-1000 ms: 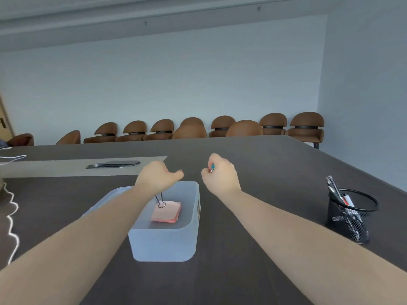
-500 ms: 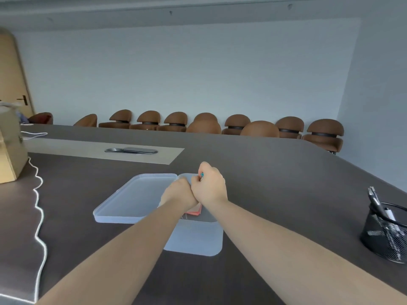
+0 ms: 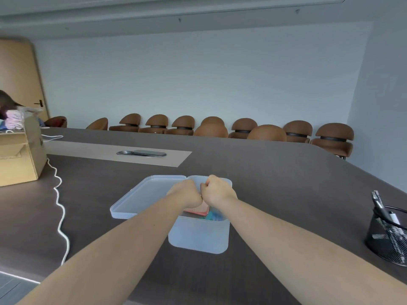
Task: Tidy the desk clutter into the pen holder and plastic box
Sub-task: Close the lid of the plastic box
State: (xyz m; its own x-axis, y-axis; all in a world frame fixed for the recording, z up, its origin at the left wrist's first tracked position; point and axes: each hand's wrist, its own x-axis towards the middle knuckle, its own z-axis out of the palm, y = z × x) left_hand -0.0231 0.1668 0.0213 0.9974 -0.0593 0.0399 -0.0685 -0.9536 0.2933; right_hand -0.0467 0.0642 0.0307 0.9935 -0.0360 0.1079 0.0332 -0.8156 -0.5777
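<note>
Over the open plastic box [image 3: 199, 235], near the middle of the dark table [image 3: 275, 177], both hands hang with knuckles touching. The left hand [image 3: 186, 194] and the right hand [image 3: 217, 190] are each curled into a loose fist; whether either pinches anything small cannot be told, since the fingers face away. Beneath them, inside the box, lie a pink pad of notes [image 3: 198, 210] and something teal [image 3: 211, 215] against the right wall. The box lid [image 3: 143, 197] lies flat on the table just left of the box, touching its far corner. The pen holder [image 3: 387, 236] stands well apart at the right edge, pens [image 3: 378, 204] sticking up out of it.

Half a second ago a bit of blue showed at the right thumb; that is gone from sight now, and the teal thing shows in the box. The hands sit much as they did, pressed side by side.

The box and lid are frosted, see-through plastic with rounded corners. The holder is black wire mesh, round. The table is matte grey-brown with a fine grain. A white cord [image 3: 59, 208] snakes along the left side beside a cardboard box [image 3: 24, 157].
</note>
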